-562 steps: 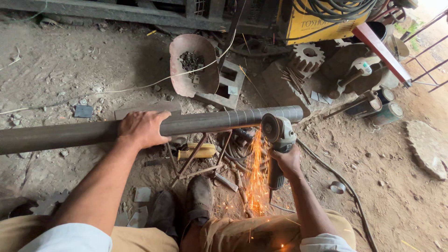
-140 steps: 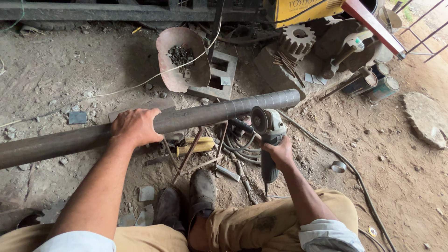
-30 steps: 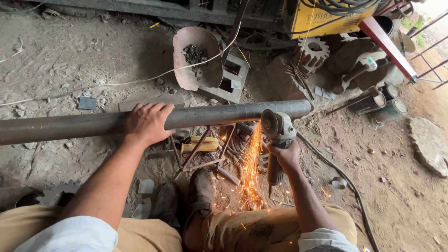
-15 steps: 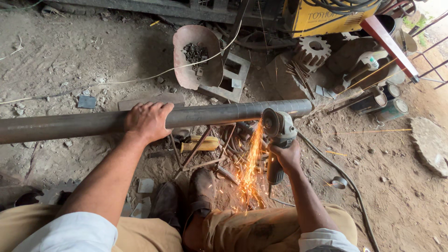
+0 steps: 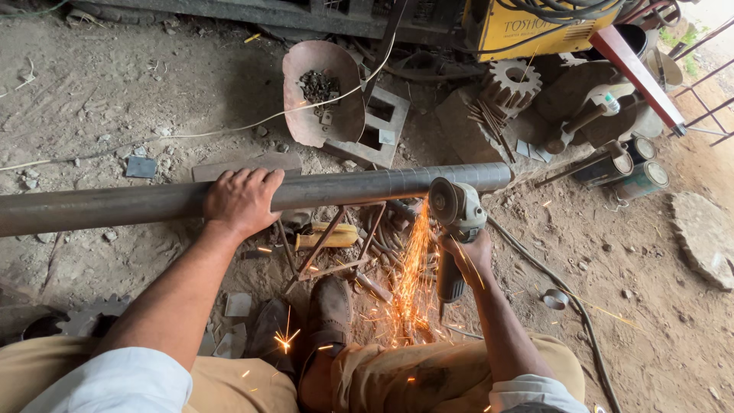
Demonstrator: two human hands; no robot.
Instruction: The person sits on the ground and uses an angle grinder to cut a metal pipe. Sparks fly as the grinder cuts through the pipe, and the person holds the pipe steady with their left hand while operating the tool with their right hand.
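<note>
Nearest, the right hand [image 5: 466, 252] has its fingers clamped round the angle grinder [image 5: 453, 222], throwing sparks downward from the long steel pipe [image 5: 367, 186], which the left hand [image 5: 243, 200] steadies, fingers curled over it, on a low metal stand [image 5: 336, 237] above the dirt floor [image 5: 115, 84].

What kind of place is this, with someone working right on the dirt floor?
Most likely a small, rough metalworking or welding workshop. An angle grinder throws sparks against a long steel pipe, a yellow welding machine stands behind, and a gear wheel lies among scrap on the ground.
</note>
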